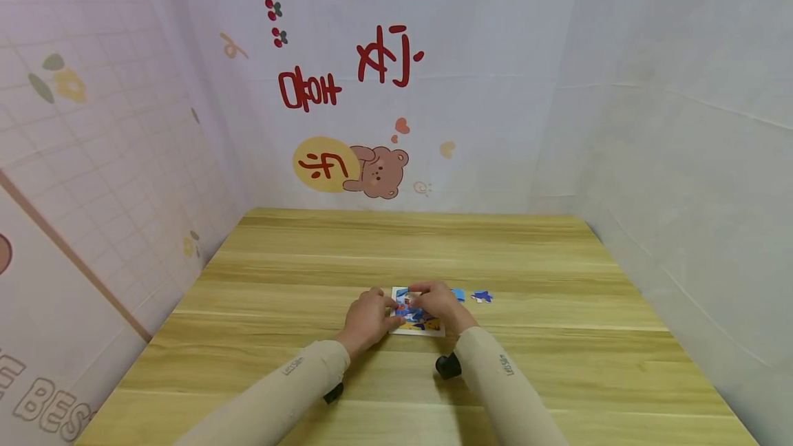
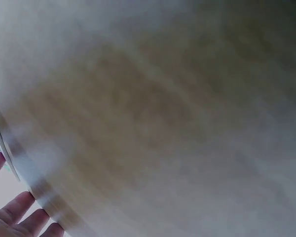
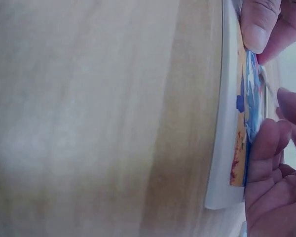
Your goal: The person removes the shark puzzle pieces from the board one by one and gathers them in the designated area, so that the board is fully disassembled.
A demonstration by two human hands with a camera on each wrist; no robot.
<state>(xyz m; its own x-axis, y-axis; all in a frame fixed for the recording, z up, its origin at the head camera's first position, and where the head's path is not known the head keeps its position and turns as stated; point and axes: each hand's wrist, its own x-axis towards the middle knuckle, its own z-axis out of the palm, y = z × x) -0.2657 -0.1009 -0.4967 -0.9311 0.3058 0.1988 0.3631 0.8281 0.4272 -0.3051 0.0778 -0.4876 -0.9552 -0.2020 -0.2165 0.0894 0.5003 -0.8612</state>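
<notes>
A small jigsaw puzzle (image 1: 423, 324) in a white tray lies on the table, showing a blue and yellow picture. My left hand (image 1: 365, 319) rests at its left side, with the thumb over the lower left of the picture. In the right wrist view the left thumb (image 3: 256, 37) presses on the picture. From the right, my right hand (image 1: 441, 305) reaches over the puzzle with bent fingers. Its fingertips (image 3: 266, 131) are right at the picture's surface; I cannot tell whether a piece is between them. The left wrist view shows left fingers (image 2: 19, 205) extended.
A light blue puzzle piece (image 1: 458, 294) lies just right of the right hand. Farther right is a loose blue and white piece (image 1: 482, 296). The wooden table (image 1: 533, 370) extends around the puzzle, with a printed cloth wall (image 1: 495, 122) behind.
</notes>
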